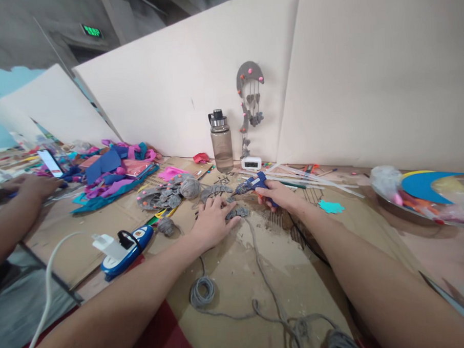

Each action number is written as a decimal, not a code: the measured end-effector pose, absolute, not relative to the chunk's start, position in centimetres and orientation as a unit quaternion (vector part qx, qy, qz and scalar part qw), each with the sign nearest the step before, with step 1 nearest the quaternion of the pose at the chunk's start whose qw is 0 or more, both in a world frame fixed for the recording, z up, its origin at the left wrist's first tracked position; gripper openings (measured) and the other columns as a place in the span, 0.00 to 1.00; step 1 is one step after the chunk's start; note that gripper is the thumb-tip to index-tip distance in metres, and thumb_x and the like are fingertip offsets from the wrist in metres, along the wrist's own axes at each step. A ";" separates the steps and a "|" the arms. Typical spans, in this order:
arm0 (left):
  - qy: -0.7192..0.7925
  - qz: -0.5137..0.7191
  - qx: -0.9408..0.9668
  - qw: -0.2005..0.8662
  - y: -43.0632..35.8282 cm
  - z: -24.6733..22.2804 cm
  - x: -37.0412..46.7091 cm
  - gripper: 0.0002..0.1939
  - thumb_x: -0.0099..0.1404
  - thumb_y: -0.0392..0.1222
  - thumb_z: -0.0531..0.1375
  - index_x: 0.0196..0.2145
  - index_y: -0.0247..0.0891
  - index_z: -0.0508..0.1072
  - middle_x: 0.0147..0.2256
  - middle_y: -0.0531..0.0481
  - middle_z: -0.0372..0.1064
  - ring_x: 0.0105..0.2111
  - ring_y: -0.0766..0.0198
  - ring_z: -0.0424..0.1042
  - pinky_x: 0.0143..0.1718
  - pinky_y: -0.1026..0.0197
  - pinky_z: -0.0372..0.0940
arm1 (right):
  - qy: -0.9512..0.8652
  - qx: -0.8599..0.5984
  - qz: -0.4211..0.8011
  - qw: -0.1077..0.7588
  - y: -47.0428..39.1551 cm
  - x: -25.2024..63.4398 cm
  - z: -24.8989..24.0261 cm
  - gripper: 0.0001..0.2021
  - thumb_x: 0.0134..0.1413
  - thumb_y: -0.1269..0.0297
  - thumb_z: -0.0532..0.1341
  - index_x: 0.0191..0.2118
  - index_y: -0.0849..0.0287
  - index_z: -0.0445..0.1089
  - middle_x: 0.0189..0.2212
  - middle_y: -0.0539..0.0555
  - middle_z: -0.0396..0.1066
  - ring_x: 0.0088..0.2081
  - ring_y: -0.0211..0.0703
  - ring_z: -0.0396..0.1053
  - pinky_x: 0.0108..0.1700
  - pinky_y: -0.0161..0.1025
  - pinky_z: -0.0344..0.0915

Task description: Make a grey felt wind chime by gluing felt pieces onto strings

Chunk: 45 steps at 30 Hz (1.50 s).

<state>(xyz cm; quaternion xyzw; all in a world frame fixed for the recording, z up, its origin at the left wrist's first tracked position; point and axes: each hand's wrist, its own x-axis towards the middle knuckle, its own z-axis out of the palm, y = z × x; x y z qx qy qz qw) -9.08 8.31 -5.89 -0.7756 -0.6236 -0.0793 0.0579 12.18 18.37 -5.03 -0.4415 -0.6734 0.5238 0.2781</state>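
My right hand grips a blue glue gun, its nozzle pointing left above the cardboard. Just below and left of that nozzle lies a small grey yarn-covered piece. My left hand rests on the cardboard with its thumb and fingers around the piece, steadying it; part of the piece is hidden. A strand of grey yarn trails from there toward me. Behind my left hand sit a grey yarn ball and a heap of grey yarn shapes with coloured beads.
A water bottle stands by the white board, where a grey moon-shaped hanging is fixed. Clear glue sticks, a small digital clock, a blue power strip and a filled metal bowl surround the cardboard. Another person's arm reaches in at left.
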 end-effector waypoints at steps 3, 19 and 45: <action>-0.624 -0.078 -0.776 0.058 8.3 -5.9 -9.1 0.27 0.67 0.60 0.47 0.58 0.51 0.65 0.51 0.44 0.61 0.50 0.49 0.59 0.50 0.45 0.57 | -0.678 -0.445 0.516 0.275 18.3 12.0 -5.0 0.06 0.59 0.63 0.57 0.34 0.59 0.63 0.23 0.48 0.69 0.17 0.29 0.56 0.14 0.26 0.57; -0.609 -0.203 -0.765 0.048 8.0 -4.2 -13.5 0.16 0.68 0.46 0.51 0.37 0.38 0.78 0.40 0.46 0.72 0.43 0.57 0.68 0.50 0.54 0.62 | -0.669 -0.413 0.538 0.303 17.8 10.6 -4.8 0.05 0.59 0.64 0.56 0.35 0.59 0.63 0.26 0.49 0.71 0.17 0.29 0.57 0.16 0.27 0.59; -0.641 -0.205 -0.739 0.016 9.0 -5.2 -13.5 0.15 0.66 0.40 0.55 0.48 0.35 0.72 0.43 0.43 0.72 0.45 0.55 0.69 0.50 0.55 0.62 | -0.662 -0.440 0.517 0.317 16.5 8.2 -5.8 0.06 0.60 0.61 0.55 0.37 0.58 0.63 0.27 0.49 0.71 0.18 0.30 0.57 0.16 0.27 0.56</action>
